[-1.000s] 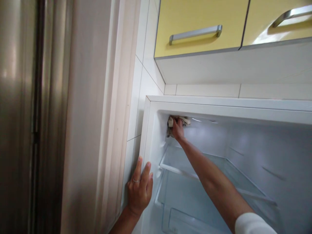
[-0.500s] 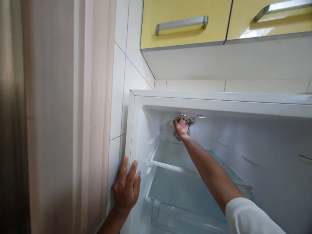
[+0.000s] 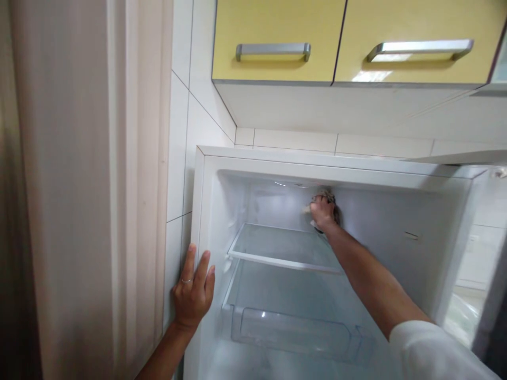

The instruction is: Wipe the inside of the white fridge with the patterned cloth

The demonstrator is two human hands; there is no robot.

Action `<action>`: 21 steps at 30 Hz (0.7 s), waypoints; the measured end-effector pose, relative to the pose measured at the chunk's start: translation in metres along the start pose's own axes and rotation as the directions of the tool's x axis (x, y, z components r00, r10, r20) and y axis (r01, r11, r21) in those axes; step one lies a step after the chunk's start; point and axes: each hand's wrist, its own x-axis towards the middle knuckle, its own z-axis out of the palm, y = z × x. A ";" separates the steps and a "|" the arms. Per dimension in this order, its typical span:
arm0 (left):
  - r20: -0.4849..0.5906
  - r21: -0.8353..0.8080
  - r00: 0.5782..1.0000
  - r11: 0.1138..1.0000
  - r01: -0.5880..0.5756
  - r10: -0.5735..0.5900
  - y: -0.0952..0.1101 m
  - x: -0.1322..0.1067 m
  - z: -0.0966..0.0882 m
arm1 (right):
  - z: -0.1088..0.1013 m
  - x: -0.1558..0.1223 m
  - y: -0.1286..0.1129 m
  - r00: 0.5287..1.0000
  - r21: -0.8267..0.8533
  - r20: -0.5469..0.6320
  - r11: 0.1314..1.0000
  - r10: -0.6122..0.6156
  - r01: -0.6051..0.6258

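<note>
Deep inside the white refrigerator, my right hand is closed round a crumpled patterned cloth. It presses the cloth to the upper back wall, near the right rear corner. Part of the cloth is hidden by my fingers. Below the hand lies a glass shelf with a white front edge. My left hand, with a ring on one finger, rests on the refrigerator's left front edge, its fingers stretched out.
A second glass shelf and a clear plastic drawer sit lower in the refrigerator. Yellow cabinets with metal handles hang above. A pale wooden door frame and white tiles stand at the left.
My right hand has moved the cloth rightward along the back wall toward the corner. My left hand stays on the front edge. The camera has turned to the right.
</note>
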 end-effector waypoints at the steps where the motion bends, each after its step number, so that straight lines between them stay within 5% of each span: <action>1: 0.004 0.003 1.000 1.000 0.003 -0.003 0.000 0.000 0.000 | -0.004 -0.005 -0.001 1.000 -0.006 -0.002 1.000 0.015 -0.015; 8: 0.114 -0.012 0.989 0.995 0.098 -0.096 0.000 -0.007 0.004 | -0.040 -0.043 0.002 0.991 -0.019 0.022 0.991 0.132 -0.131; 14: 0.353 -0.031 0.901 0.959 0.281 -0.253 0.008 0.002 -0.006 | -0.072 -0.082 0.012 0.985 -0.027 0.048 0.986 0.167 -0.166; 21: 0.520 0.006 0.799 0.937 0.350 -0.302 0.021 0.023 -0.030 | -0.108 -0.106 0.021 0.960 -0.097 0.172 0.973 0.221 -0.207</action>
